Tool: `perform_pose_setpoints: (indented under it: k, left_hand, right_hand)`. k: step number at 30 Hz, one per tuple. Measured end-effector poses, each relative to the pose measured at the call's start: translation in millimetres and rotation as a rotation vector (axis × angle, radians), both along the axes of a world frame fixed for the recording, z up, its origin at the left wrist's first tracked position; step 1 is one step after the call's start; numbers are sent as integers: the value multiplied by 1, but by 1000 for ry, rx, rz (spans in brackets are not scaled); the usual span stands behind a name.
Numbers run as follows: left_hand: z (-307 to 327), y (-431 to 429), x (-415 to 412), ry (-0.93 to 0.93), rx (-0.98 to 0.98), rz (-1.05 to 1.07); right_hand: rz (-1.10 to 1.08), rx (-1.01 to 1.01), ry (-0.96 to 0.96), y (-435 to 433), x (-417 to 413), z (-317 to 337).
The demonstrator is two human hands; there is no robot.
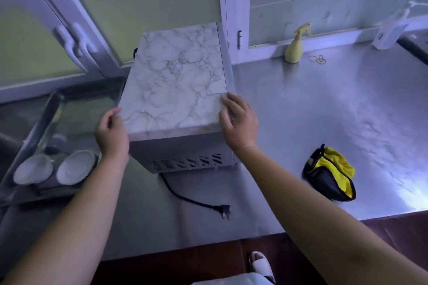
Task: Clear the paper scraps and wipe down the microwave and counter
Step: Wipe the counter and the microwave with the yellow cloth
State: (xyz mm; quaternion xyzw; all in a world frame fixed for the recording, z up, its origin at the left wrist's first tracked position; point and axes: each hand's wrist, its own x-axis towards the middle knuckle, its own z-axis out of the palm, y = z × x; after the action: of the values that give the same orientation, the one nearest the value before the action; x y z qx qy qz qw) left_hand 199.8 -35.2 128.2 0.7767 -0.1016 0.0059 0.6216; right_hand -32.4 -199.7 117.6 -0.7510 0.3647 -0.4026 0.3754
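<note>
The microwave (176,81) has a marble-patterned top and stands on the steel counter (324,111) with its vented back panel toward me. My left hand (112,133) grips its near left top edge, thumb on top. My right hand (238,120) holds the near right top corner, fingers laid on the side and edge. The unplugged black power cord (196,201) trails on the counter in front, plug lying loose. A yellow and black cloth (330,174) lies bunched on the counter to the right. No paper scraps show.
A yellow spray bottle (295,45) and rubber bands (317,59) sit by the back window ledge. A steel dish rack (34,136) holding two white bowls (55,169) stands on the left. A clear dispenser bottle (391,28) is at far right. Cabinet doors rise behind the microwave.
</note>
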Motion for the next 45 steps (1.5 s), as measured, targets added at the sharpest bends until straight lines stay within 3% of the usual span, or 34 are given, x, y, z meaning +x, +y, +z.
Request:
perform_pose_setpoints:
  k: [2,4,6,7,10,15,19,22,24,27,30,31,33,36,38,41,45]
  left_hand:
    - [4,6,-7,44,6,-10]
    - [-2,14,-23,144,-115,91]
    - [-27,23,-53,320,-286,190]
    - [-43,27,-73,403,-284,225]
    - [-94,32,-142,570,-98,234]
    - [-124,17,-214,712,219,-91]
    - [-117,-2,-237,771,302,-360]
    - [-102,-9,-247,749,347,-437]
    - [-89,-9,-250,713,371,-492]
    - [-62,-7,-243,590,356,-635]
    - [-33,-4,-235,519,290,-786]
    - [-26,-4,-233,525,241,-817]
    - [-17,-1,-228,540,155,-873]
    - [-17,1,-214,513,181,-926]
    - [-24,5,-200,482,159,-868]
    - [-36,17,-172,530,-9,-796]
    - [-45,43,-126,716,-204,-891]
  right_hand:
    - [122,203,-105,0,-24,-10]
    - [73,288,-95,0,-60,-33]
    - [-90,286,91,-11,-109,-70]
    - [-173,263,259,-20,-134,-87]
    - [-342,192,732,-57,-202,-126]
    - [-356,437,928,-92,-262,-170]
    - [-366,388,818,-85,-249,-191]
    - [-187,421,662,-71,-222,-169]
    - [-48,725,304,-52,-205,-144]
    - [365,1262,-298,-22,-188,-116]
    - [736,1608,-739,7,-173,-91]
    - [811,1660,-798,10,-171,-83]
    - [881,1719,-817,23,-162,-69]
    - [930,1809,-724,49,-149,-68]
    - [848,1849,-725,61,-142,-69]
    - [582,1715,-668,83,-124,-59]
    - [174,1231,-138,119,-87,-52]
